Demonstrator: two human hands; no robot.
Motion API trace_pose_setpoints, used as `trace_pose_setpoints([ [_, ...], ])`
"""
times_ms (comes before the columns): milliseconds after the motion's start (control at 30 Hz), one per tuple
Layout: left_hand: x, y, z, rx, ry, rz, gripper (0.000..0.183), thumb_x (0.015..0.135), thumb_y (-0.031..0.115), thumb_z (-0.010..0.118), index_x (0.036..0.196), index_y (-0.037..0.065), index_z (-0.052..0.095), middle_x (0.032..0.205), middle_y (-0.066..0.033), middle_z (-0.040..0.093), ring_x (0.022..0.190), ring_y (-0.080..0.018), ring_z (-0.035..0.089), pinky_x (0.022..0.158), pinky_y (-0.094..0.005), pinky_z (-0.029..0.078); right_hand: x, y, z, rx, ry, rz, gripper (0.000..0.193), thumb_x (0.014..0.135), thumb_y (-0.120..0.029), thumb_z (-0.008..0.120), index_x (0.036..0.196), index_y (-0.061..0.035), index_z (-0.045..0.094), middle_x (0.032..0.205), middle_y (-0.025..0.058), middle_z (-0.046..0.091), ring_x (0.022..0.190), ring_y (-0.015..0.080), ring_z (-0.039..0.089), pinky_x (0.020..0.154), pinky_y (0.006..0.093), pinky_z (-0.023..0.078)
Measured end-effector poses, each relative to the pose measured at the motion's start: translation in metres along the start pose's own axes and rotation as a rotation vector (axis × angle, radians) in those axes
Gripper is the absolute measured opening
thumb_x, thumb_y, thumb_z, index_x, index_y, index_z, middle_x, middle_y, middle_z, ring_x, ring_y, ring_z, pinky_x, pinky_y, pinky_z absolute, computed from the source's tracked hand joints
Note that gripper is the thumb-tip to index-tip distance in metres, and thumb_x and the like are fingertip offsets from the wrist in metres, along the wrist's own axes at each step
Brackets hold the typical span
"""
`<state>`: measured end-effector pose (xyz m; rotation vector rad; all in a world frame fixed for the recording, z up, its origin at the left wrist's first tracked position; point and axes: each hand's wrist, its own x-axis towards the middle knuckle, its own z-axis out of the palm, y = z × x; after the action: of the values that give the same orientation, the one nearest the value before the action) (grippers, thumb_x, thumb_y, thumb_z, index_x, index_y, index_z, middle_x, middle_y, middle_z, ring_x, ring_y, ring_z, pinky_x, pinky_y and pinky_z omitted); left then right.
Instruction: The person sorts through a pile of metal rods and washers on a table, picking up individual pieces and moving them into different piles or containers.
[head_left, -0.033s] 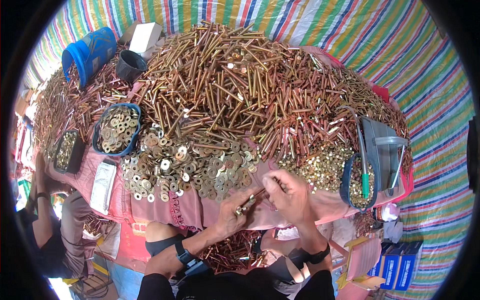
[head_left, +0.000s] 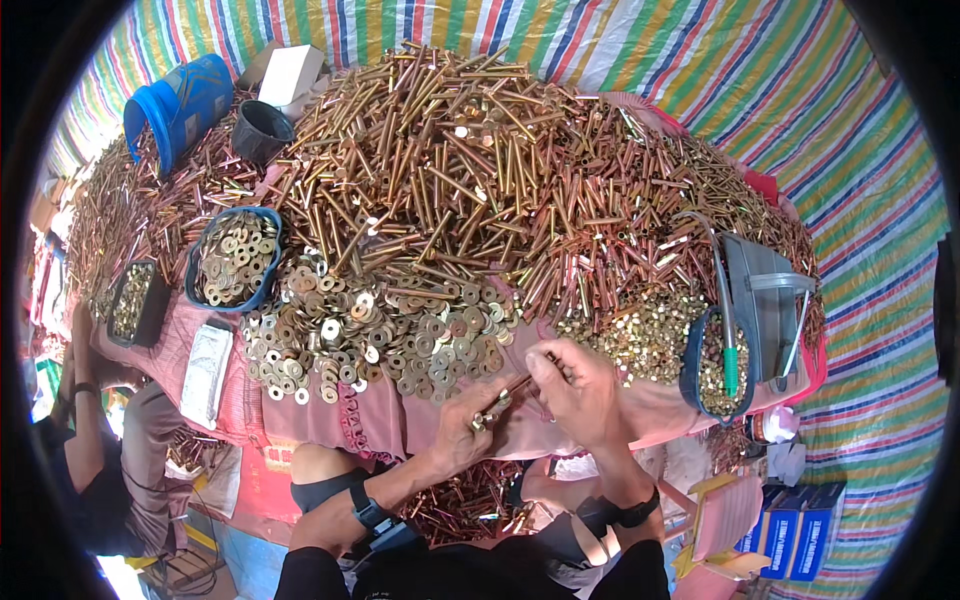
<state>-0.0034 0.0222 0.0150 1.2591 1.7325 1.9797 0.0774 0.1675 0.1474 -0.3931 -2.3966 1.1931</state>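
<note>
My left hand is curled shut around a brass-coloured anchor bolt that points up to the right. Small shiny metal pieces, perhaps nuts, show between its fingers. My right hand is closed at the bolt's upper end, its thumb and fingertips bent in. What else its fingers hold is hidden. Both hands are over the pink cloth at the near edge. Flat round washers lie spread just beyond my left hand. A heap of small brass nuts lies beyond and right of my right hand.
A large pile of bolts fills the back. Blue tub of washers, dark tray of nuts and white packet lie left. A blue bucket lies tipped behind. At right stands a nut container. A co-worker's arm reaches in at left.
</note>
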Motion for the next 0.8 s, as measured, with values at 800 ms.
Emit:
trace_pose_setpoints([
  [800, -0.011, -0.001, 0.003, 0.121, 0.148, -0.097, 0.030, 0.103, 0.006, 0.065, 0.132, 0.000, 0.065, 0.108, -0.0115, 0.071, 0.094, -0.0203, 0.068, 0.082, -0.0329, 0.055, -0.009, 0.124, -0.008, -0.788, 0.051, 0.213, 0.027, 0.087, -0.034, 0.080, 0.091, -0.0072, 0.078, 0.086, 0.0167, 0.073, 0.078, 0.0366, 0.072, 0.070, 0.0484, 0.054],
])
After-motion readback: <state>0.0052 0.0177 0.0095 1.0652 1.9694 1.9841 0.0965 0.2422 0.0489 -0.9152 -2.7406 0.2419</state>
